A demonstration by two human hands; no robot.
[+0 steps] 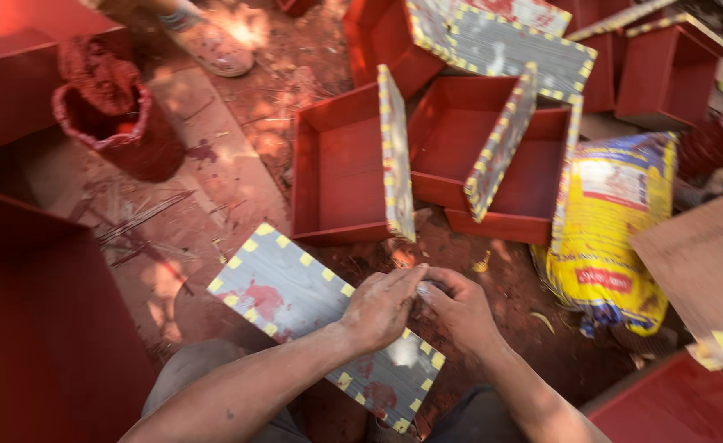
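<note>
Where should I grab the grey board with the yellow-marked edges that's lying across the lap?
Probably the grey board by its far-left corner, coming from the left. That end juts out free, while the left hand and right hand crowd the right edge and the near end sits over the legs.

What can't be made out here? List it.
Head view:
- What the right hand pinches: hidden by the left hand, and blurred.
- Grey board: near part covered by the left forearm.
- Yellow sack: print blurred.
- Person by the red bucket: only a foot shows, cut by the top edge.
</note>
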